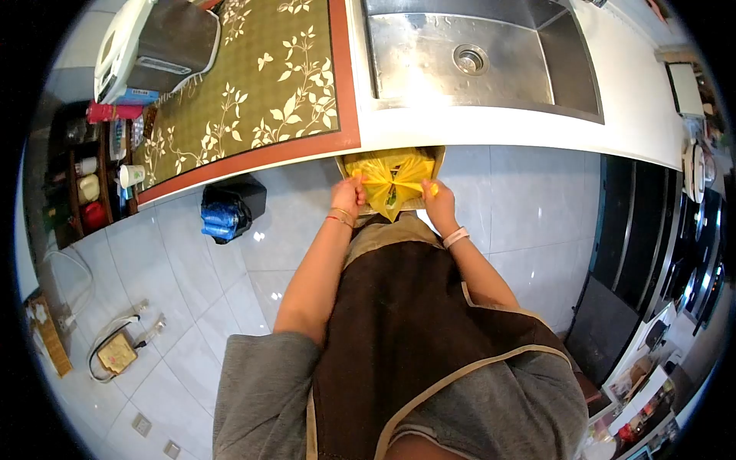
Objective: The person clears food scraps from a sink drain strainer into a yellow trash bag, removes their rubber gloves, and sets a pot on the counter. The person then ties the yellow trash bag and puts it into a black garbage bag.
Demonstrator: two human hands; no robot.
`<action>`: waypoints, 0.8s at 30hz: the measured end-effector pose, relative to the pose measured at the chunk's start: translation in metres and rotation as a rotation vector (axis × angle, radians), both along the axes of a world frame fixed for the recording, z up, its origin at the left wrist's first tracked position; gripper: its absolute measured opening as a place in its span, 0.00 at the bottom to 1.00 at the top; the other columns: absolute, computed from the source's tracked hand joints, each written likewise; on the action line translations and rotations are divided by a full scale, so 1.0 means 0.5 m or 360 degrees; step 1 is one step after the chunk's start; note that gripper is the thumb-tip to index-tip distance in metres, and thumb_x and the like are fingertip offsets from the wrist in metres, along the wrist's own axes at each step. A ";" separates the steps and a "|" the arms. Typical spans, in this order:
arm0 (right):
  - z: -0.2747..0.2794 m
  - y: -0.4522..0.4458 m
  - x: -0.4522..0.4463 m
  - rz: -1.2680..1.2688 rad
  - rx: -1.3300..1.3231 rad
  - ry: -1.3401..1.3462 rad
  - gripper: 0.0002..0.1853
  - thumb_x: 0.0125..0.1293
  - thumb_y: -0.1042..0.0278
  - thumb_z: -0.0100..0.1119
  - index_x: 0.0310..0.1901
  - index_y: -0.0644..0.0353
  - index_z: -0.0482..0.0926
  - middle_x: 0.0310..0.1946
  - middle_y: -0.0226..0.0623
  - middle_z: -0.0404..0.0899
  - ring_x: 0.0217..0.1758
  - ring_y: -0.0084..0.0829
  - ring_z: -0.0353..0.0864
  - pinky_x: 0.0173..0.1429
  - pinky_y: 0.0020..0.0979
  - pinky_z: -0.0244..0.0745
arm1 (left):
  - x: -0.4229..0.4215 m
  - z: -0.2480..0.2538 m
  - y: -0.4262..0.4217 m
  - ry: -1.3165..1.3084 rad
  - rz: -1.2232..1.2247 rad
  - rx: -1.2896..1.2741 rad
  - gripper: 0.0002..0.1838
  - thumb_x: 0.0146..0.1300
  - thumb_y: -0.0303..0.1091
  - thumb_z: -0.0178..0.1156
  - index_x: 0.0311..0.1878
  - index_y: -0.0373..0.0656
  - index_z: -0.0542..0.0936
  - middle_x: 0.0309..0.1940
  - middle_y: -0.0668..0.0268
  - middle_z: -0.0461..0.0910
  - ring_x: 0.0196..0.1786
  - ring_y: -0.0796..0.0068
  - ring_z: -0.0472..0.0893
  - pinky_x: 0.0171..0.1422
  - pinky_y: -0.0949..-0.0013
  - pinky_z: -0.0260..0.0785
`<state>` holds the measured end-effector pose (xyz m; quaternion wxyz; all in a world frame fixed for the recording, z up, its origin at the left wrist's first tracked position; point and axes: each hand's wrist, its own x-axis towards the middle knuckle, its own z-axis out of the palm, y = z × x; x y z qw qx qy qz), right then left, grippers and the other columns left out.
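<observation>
A yellow plastic bag [392, 201] fills a box-like bin [440, 157] below the counter edge, close in front of my body. Its top is gathered and pulled taut between my hands, with a knot-like bunch in the middle. My left hand [349, 194] is closed around the bag's left end. On the other side, my right hand [438, 205] grips the right end in closed fingers. Something dark and green shows through the thin plastic. The bin's lower part and the rest of the contents are hidden.
Above the bag runs a white counter [491, 126] with a steel sink [491, 61]. A patterned mat [284, 92] covers the left counter, where a water dispenser [165, 50] stands. A black-and-blue bag [222, 218] and a cable with a power strip [116, 353] lie on the tiled floor.
</observation>
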<state>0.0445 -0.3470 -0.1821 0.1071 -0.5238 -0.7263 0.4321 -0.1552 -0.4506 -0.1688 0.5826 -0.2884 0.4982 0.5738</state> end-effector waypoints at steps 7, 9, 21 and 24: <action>0.057 -0.025 -0.097 0.0300 -0.0644 0.0833 0.10 0.62 0.72 0.50 0.43 0.66 0.75 0.31 0.41 0.76 0.29 0.36 0.76 0.35 0.35 0.71 | 0.042 0.140 0.047 0.2428 -0.1204 0.0663 0.07 0.54 0.26 0.58 0.36 0.33 0.79 0.33 0.59 0.79 0.33 0.63 0.78 0.38 0.67 0.70; 0.087 -0.021 -0.099 0.0475 -0.0316 0.0523 0.09 0.56 0.77 0.50 0.39 0.68 0.76 0.34 0.50 0.74 0.36 0.51 0.74 0.41 0.41 0.69 | 0.051 0.125 0.056 0.2178 -0.1235 0.0662 0.10 0.53 0.26 0.57 0.40 0.34 0.78 0.38 0.56 0.78 0.40 0.57 0.77 0.44 0.64 0.70; 0.019 -0.021 -0.093 0.0485 -0.0287 0.0327 0.07 0.57 0.77 0.55 0.38 0.61 0.75 0.31 0.34 0.78 0.30 0.27 0.77 0.34 0.29 0.72 | 0.040 0.071 0.011 0.2184 -0.1828 0.0149 0.13 0.58 0.26 0.53 0.46 0.38 0.78 0.40 0.49 0.78 0.42 0.56 0.78 0.46 0.65 0.70; 0.091 -0.013 -0.102 0.0673 0.0493 0.0121 0.11 0.53 0.80 0.53 0.39 0.57 0.74 0.30 0.37 0.77 0.30 0.37 0.78 0.34 0.34 0.72 | 0.044 0.084 0.034 0.2236 -0.1460 0.0411 0.16 0.59 0.26 0.52 0.51 0.39 0.76 0.42 0.51 0.79 0.43 0.59 0.80 0.48 0.66 0.70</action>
